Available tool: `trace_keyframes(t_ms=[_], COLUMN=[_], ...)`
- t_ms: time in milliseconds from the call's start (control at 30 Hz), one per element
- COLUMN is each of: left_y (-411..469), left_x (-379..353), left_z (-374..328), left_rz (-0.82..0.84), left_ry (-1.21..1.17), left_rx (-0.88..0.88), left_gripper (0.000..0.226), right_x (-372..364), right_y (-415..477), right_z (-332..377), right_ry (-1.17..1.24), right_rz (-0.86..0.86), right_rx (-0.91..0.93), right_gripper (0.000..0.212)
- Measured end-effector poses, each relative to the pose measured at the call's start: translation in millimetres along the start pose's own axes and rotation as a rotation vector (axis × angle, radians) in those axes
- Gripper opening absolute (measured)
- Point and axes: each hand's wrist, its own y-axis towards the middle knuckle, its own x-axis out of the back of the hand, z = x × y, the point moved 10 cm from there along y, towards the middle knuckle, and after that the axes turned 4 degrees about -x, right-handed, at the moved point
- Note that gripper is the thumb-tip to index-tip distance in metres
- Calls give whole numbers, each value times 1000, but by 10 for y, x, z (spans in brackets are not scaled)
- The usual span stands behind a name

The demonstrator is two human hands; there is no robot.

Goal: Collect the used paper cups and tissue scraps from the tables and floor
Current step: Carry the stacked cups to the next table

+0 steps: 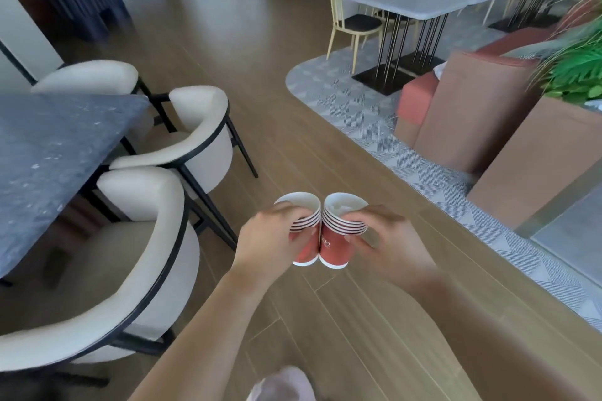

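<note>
A wood-plank floor runs between a dark stone table with cream armchairs and a tiled dining area. Above the floor, the left hand clasps one nested stack of red paper cups and the right hand another, sides touching, mouths up (probably to merge them). White scraps seem to sit inside the right stack.
</note>
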Motion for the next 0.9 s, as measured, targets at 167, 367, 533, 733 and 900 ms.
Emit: trace_keyframes(t_ms=[167, 367, 533, 733, 900], left_y=[782, 1948, 2910, 3698, 4309], left_x=[-218, -361, -312, -334, -375], left_z=[321, 968, 1511, 2104, 2637], left_rz=[14, 64, 70, 80, 74], left_ry=[-20, -47, -15, -47, -49], left_rx=[-5, -13, -32, -7, 58], left_gripper=[15, 12, 14, 16, 18], right_x=[-102, -387, -674, -1029, -1339], right_y=[763, 2004, 3050, 3957, 4735], right_z=[-349, -603, -766, -985, -1143], right_ry=[-27, -45, -40, -47, -31], right_rz=[-5, -15, 13, 18, 77], right_rx=[-23, -8, -11, -40, -55], right_gripper=[31, 27, 28, 32, 30])
